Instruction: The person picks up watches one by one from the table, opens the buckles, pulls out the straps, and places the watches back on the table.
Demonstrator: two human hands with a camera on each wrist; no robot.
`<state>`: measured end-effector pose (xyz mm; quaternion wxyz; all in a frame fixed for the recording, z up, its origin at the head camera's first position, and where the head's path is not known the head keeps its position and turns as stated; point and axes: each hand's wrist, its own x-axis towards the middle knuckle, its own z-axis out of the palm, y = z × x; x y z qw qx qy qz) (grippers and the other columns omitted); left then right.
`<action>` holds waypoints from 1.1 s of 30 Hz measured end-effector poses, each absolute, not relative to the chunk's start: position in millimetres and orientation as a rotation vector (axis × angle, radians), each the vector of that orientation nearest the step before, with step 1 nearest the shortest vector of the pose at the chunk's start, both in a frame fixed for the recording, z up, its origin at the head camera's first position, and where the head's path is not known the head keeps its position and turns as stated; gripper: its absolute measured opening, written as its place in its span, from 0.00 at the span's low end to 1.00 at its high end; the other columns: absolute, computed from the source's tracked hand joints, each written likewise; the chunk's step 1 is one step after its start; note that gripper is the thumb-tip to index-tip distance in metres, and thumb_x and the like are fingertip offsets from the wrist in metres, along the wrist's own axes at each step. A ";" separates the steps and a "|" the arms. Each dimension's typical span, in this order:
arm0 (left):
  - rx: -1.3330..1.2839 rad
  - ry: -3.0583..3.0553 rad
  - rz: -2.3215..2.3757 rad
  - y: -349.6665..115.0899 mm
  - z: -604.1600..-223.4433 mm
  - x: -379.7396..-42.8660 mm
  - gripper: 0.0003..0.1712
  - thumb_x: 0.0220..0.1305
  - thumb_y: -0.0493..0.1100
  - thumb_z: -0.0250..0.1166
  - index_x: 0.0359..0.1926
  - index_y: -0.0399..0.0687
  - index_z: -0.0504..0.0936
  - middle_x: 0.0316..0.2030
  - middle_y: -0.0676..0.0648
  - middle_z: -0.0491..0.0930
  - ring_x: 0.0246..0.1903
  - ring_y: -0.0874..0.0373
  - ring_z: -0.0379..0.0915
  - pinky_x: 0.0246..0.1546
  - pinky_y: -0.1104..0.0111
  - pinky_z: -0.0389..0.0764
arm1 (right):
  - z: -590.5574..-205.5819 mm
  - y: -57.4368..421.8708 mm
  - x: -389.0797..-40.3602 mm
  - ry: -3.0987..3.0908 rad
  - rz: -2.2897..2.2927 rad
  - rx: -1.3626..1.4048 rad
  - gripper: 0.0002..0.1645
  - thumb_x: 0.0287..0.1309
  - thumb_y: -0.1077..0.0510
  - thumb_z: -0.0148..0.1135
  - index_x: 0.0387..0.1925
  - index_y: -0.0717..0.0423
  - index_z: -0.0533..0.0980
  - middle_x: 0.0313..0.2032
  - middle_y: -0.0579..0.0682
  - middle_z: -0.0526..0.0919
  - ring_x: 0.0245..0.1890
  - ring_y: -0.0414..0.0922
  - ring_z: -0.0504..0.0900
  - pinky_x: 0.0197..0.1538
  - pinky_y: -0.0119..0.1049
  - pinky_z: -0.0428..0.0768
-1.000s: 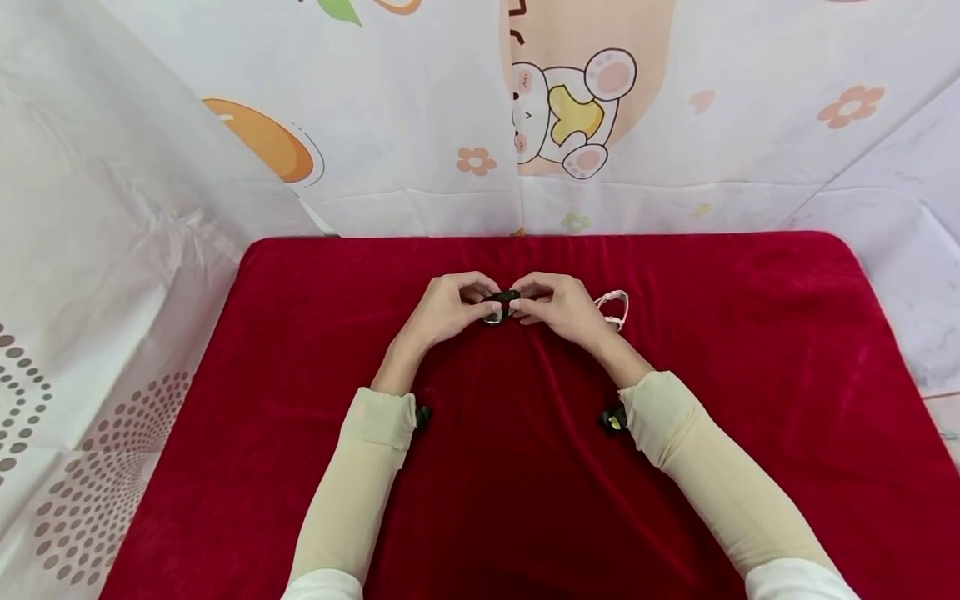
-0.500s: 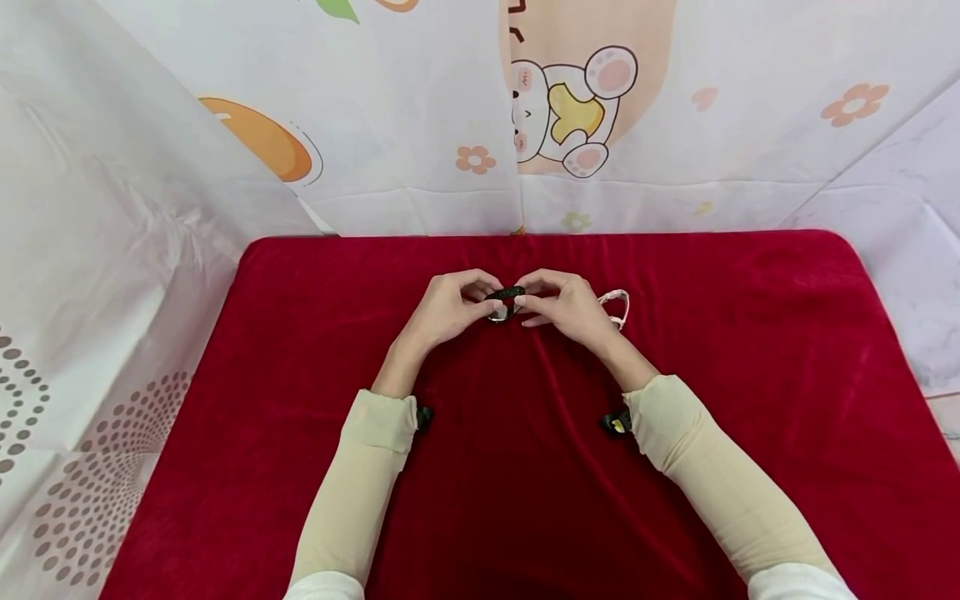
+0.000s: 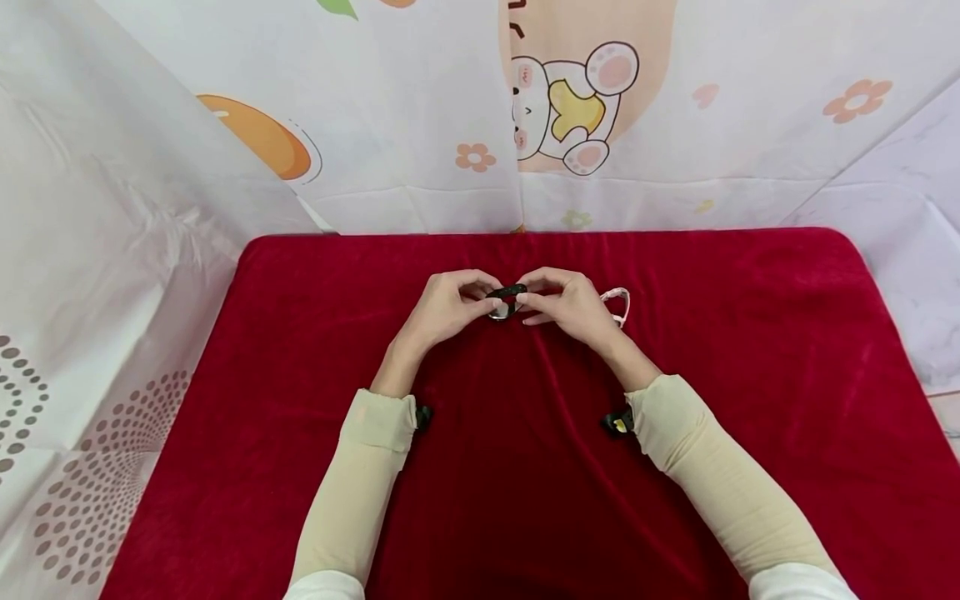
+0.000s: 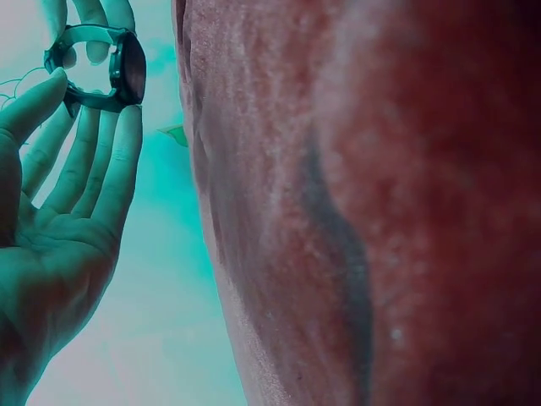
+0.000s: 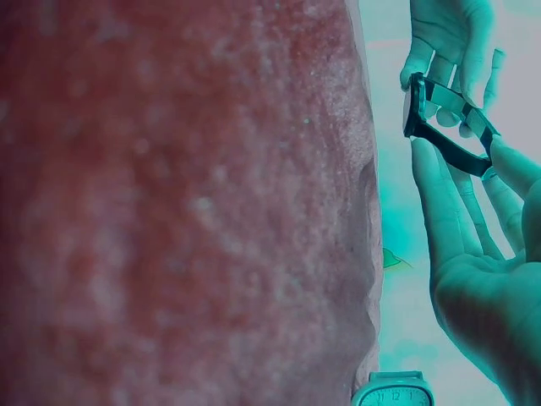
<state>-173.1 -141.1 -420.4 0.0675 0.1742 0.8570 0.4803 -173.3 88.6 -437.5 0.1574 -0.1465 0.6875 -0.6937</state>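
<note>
A dark wristwatch (image 3: 510,291) is held between both hands near the back of the table, its strap forming a loop. My left hand (image 3: 447,302) pinches it from the left, thumb on the near side and fingers behind. From the right, my right hand (image 3: 572,310) grips the strap between thumb and fingers. In the left wrist view, the round watch case (image 4: 133,72) faces away from the hand, with the strap (image 4: 91,34) curving toward the thumb. The right wrist view shows the dark band (image 5: 456,156) running to the right thumb.
A second watch with a pale strap (image 3: 626,305) sits on the red cloth (image 3: 510,483) just right of the right hand; its numbered dial (image 5: 396,394) shows in the right wrist view. A white printed curtain (image 3: 420,100) hangs behind the table.
The right hand has shifted slightly right and away, its fingers drawing a little apart from the left hand. More of the watch's loop now shows between them. The left hand is almost still.
</note>
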 end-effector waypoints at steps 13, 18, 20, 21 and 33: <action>0.521 2.605 1.474 -142.0 -419.9 -172.3 0.08 0.60 0.41 0.73 0.41 0.52 0.89 0.34 0.56 0.86 0.33 0.64 0.83 0.35 0.67 0.83 | -437.4 90.1 -173.0 1.946 -2.018 -0.392 0.14 0.62 0.64 0.66 0.48 0.65 0.79 0.47 0.65 0.82 0.42 0.54 0.87 0.40 0.49 0.86; 0.526 2.604 1.487 -141.0 -420.8 -172.4 0.08 0.60 0.41 0.73 0.41 0.53 0.89 0.34 0.57 0.86 0.33 0.65 0.83 0.35 0.67 0.83 | -436.2 90.7 -172.2 1.936 -2.033 -0.375 0.15 0.62 0.64 0.67 0.49 0.66 0.79 0.48 0.66 0.82 0.42 0.53 0.87 0.41 0.50 0.86; 0.527 2.606 1.490 -141.0 -420.8 -172.5 0.08 0.60 0.42 0.73 0.41 0.53 0.89 0.34 0.57 0.86 0.33 0.65 0.83 0.35 0.67 0.83 | -435.7 90.8 -172.3 1.926 -2.042 -0.365 0.15 0.62 0.64 0.66 0.50 0.67 0.79 0.48 0.67 0.81 0.43 0.55 0.86 0.42 0.51 0.85; 0.527 2.609 1.491 -141.1 -420.8 -172.4 0.08 0.60 0.42 0.73 0.41 0.53 0.89 0.34 0.57 0.86 0.33 0.65 0.83 0.35 0.67 0.83 | -435.5 90.8 -172.3 1.921 -2.046 -0.360 0.15 0.62 0.65 0.66 0.50 0.67 0.79 0.49 0.67 0.81 0.43 0.55 0.86 0.42 0.52 0.85; 0.517 2.613 1.518 -142.1 -419.4 -171.6 0.09 0.59 0.41 0.74 0.42 0.51 0.90 0.36 0.54 0.86 0.34 0.63 0.83 0.38 0.66 0.82 | -435.1 90.8 -172.7 1.929 -2.050 -0.340 0.15 0.63 0.67 0.65 0.50 0.69 0.78 0.47 0.64 0.82 0.45 0.59 0.85 0.43 0.54 0.84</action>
